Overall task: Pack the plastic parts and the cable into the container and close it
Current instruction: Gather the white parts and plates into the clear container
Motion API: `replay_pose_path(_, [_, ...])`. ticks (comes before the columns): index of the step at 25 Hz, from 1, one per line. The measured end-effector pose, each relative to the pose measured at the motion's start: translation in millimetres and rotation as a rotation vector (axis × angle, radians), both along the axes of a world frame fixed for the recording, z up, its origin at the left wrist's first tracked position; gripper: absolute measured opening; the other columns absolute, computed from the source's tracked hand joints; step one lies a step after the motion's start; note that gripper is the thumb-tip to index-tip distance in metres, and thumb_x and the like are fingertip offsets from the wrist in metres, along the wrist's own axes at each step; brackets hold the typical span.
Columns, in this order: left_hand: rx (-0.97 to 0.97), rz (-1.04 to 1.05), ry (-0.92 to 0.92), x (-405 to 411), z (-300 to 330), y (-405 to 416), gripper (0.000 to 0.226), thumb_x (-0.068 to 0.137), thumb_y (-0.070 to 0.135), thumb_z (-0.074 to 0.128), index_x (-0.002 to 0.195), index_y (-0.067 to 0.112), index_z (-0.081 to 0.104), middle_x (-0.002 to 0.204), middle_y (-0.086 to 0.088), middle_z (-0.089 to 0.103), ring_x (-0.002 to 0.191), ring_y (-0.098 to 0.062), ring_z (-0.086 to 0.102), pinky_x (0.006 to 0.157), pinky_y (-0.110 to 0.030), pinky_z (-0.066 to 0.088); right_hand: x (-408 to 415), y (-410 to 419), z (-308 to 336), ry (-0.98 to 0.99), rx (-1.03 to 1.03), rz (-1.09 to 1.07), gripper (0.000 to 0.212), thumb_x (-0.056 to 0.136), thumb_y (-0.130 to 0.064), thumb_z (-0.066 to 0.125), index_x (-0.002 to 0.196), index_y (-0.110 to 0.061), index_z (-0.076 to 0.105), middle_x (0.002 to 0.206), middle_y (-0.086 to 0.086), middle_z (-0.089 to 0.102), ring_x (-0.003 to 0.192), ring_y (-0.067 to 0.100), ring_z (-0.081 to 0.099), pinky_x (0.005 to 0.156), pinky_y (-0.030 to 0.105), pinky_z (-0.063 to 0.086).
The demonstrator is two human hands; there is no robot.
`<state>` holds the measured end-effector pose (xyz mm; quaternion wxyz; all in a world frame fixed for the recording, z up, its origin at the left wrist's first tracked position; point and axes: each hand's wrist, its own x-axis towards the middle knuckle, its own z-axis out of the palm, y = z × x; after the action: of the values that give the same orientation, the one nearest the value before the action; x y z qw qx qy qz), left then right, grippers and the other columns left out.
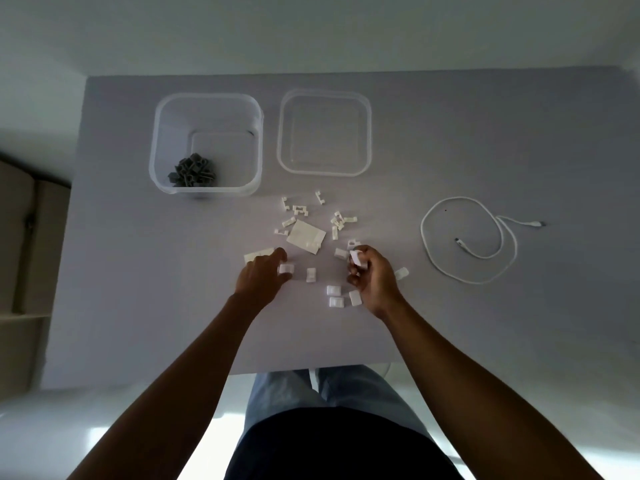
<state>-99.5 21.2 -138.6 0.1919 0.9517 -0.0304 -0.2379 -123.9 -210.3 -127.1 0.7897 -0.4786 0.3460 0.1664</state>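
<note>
A clear square container stands open at the back left of the table, with a heap of grey plastic parts inside. Its clear lid lies flat to the right of it. Several small white plastic parts are scattered mid-table around a flat white sheet. A coiled white cable lies at the right. My left hand rests on the table with its fingertips pinching a white part. My right hand is lifted slightly and closed on white parts.
The table has a pale grey top; its near edge runs just above my legs. A beige piece of furniture stands off the table's left side. A second flat white piece lies by my left hand.
</note>
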Motion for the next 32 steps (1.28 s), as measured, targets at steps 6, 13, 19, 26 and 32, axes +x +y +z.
replay_pose_path(6, [-0.539,0.485,0.269,7.1,13.0,-20.9,0.019,0.094,0.025,0.056,0.082,0.011,0.053,0.066,-0.002,0.052,0.053,-0.017,0.044,0.048,-0.024,0.034,-8.1,-27.2,20.1,-0.027,0.188,-0.077,0.025,0.081,-0.024,0.040,0.075,-0.007,0.057,0.073,0.011,0.055,0.057,0.022,0.045,0.054,0.028,0.030])
replay_pose_path(13, [-1.311,0.905,0.701,7.6,37.0,-36.3,0.015,0.074,0.010,0.039,0.081,0.017,0.051,0.067,-0.006,0.053,0.041,-0.009,0.022,0.042,-0.019,0.013,6.6,-39.0,-2.8,-0.014,-0.580,0.154,0.033,0.094,-0.033,0.060,0.069,-0.012,0.069,0.064,0.003,0.063,0.061,0.020,0.055,0.056,0.035,0.048])
replay_pose_path(19, [-1.434,0.857,0.790,9.0,41.9,-43.0,0.029,0.066,0.003,0.031,0.075,0.013,0.057,0.067,-0.001,0.041,0.049,-0.011,0.012,0.044,-0.020,0.010,35.3,-37.9,-13.9,-0.305,-1.131,0.758,0.031,0.096,-0.017,0.047,0.120,-0.023,0.067,0.114,0.004,0.067,0.101,0.022,0.064,0.085,0.029,0.047])
replay_pose_path(26, [-1.379,1.081,0.657,10.7,33.6,-40.1,0.036,0.087,0.041,0.057,0.063,0.022,0.038,0.054,0.005,0.027,0.044,-0.009,0.016,0.043,-0.024,0.010,55.5,-40.4,-23.1,-0.375,-1.210,0.984,0.026,0.093,-0.026,0.055,0.115,-0.022,0.068,0.116,0.010,0.056,0.094,0.026,0.063,0.076,0.024,0.040])
replay_pose_path(32, [-0.060,0.373,0.123,-4.0,15.3,-54.2,0.043,0.079,0.056,0.070,0.079,0.014,0.059,0.072,0.000,0.056,0.068,-0.018,0.052,0.062,-0.027,0.038,37.4,-39.3,-22.1,-0.444,-1.190,0.667,0.011,0.094,-0.027,0.059,0.096,-0.016,0.057,0.091,0.002,0.068,0.080,0.019,0.062,0.069,0.027,0.048])
